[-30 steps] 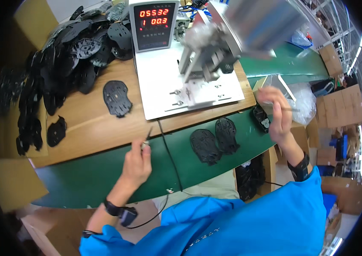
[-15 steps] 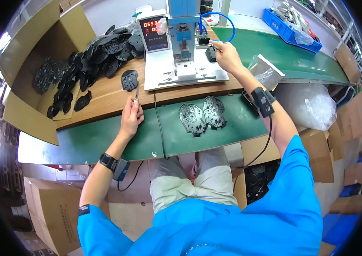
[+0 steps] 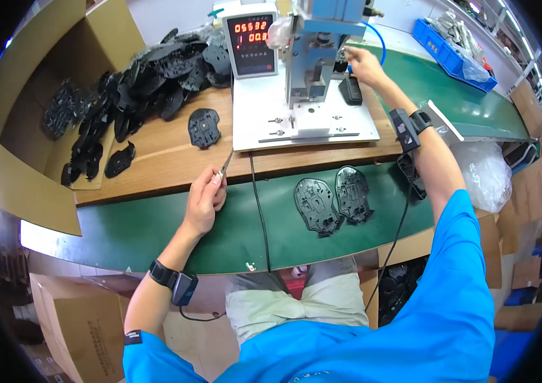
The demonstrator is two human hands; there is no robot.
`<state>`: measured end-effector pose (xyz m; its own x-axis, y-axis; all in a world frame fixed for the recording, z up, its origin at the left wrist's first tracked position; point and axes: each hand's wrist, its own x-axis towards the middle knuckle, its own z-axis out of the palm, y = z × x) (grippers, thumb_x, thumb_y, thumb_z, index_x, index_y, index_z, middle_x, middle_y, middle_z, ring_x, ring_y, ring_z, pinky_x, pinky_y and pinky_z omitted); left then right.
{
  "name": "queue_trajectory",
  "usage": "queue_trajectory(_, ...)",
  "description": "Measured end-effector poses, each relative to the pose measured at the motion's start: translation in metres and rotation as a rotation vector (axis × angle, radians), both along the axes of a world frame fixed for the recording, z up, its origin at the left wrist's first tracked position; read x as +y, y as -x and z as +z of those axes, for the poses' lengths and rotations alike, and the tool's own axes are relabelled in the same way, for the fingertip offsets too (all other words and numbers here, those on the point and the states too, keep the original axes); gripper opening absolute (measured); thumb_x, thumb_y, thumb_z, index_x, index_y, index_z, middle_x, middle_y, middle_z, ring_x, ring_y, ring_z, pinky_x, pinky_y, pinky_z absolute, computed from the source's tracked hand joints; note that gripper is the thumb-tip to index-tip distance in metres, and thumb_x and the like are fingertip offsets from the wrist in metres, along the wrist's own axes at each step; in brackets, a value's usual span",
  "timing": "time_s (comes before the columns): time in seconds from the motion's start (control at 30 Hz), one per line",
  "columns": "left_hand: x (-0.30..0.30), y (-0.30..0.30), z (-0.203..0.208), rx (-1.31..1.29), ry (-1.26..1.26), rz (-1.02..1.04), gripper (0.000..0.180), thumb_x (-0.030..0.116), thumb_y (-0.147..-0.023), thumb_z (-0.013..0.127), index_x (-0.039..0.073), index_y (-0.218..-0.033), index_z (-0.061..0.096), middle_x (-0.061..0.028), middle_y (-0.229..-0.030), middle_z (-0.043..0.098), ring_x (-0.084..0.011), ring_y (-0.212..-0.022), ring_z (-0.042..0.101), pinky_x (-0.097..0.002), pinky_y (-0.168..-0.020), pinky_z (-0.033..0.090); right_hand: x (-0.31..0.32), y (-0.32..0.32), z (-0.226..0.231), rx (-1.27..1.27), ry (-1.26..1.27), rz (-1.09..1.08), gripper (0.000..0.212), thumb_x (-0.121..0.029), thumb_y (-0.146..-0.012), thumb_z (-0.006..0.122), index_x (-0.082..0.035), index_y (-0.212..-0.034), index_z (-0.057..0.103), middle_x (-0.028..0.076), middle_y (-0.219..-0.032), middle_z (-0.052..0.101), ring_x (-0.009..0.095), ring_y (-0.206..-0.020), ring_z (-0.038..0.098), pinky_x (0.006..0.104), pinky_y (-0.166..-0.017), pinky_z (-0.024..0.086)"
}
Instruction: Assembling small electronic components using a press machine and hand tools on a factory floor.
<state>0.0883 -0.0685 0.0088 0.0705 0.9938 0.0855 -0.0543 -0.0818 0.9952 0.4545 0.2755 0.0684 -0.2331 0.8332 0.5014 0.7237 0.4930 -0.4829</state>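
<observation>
My left hand [image 3: 205, 199] is closed around slim pointed metal tweezers [image 3: 227, 163], their tip just off the front left corner of a white machine base [image 3: 255, 121]. My right hand [image 3: 365, 66] is raised at the right side of a benchtop press [image 3: 312, 60]. Its fingers are bent together against the machine; what they grip is hidden. A black plastic shell [image 3: 204, 128] lies on the wooden board left of the press. Two more black shells, a left one [image 3: 317, 205] and a right one [image 3: 353, 193], rest side by side on the green tabletop nearer me.
A heap of black parts [image 3: 162, 73] spills from an open carton [image 3: 38, 175] at left. A control box with a red display [image 3: 251, 46] stands beside the press. A black cable [image 3: 260, 220] crosses the front edge. A blue crate [image 3: 453, 54] stands at the far right, above a clear bag [image 3: 485, 175].
The view has shifted, so the bench appears lower and farther right. My right fingers, stretched out before, are now more bent. My left hand keeps the tweezers, their tip now away from the single shell.
</observation>
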Motion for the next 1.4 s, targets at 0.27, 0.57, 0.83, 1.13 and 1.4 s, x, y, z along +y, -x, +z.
queue_trajectory(0.27,0.001,-0.002,0.005,0.111,-0.018,-0.012,0.02,0.023,-0.105,0.044,0.005,-0.099,0.049,0.0071,-0.065,0.032,-0.0032,-0.053,0.026,-0.0208,-0.047,0.023,0.029,0.005,0.015,-0.259,0.025,-0.002,0.038,-0.019,-0.097,0.058,-0.009,-0.133,0.066,0.024,-0.119,0.07,0.043,-0.112,0.066,0.046,-0.099,0.051)
queue_trajectory(0.57,-0.003,-0.001,-0.002,0.055,-0.028,0.054,0.013,0.02,-0.105,0.048,0.008,-0.111,0.045,0.0073,-0.066,0.032,-0.004,-0.054,0.026,-0.0213,-0.048,0.024,0.028,0.02,0.001,-0.149,-0.075,-0.001,0.04,-0.007,-0.092,0.052,-0.006,-0.13,0.065,0.027,-0.101,0.07,0.042,-0.094,0.069,0.0446,-0.085,0.053)
queue_trajectory(0.83,0.015,-0.015,0.009,0.245,-0.121,0.143,0.015,0.021,-0.108,0.051,0.007,-0.113,0.047,0.0049,-0.068,0.04,-0.0048,-0.057,0.035,-0.024,-0.05,0.03,0.027,0.012,0.005,-0.152,-0.031,-0.044,0.047,-0.004,-0.089,0.052,-0.013,-0.134,0.064,0.027,-0.121,0.068,0.044,-0.115,0.064,0.0494,-0.102,0.05)
queue_trajectory(1.13,0.092,-0.06,0.094,0.771,-0.175,-0.055,0.036,0.034,-0.104,0.058,0.001,-0.107,0.07,0.004,-0.065,0.05,-0.004,-0.061,0.043,-0.0263,-0.053,0.034,0.02,0.012,0.004,-0.156,-0.044,-0.027,0.046,-0.005,-0.09,0.05,-0.014,-0.134,0.064,0.028,-0.119,0.068,0.047,-0.114,0.063,0.0517,-0.1,0.05)
queue_trajectory(1.4,0.122,-0.064,0.117,0.853,-0.089,-0.052,0.033,0.028,-0.091,0.067,-0.001,-0.1,0.079,-0.0149,-0.081,0.074,-0.0163,-0.072,0.065,-0.0319,-0.071,0.052,0.031,0.014,0.001,-0.191,-0.08,-0.045,0.049,-0.004,-0.088,0.051,-0.014,-0.134,0.064,0.028,-0.117,0.069,0.046,-0.112,0.065,0.0505,-0.1,0.051)
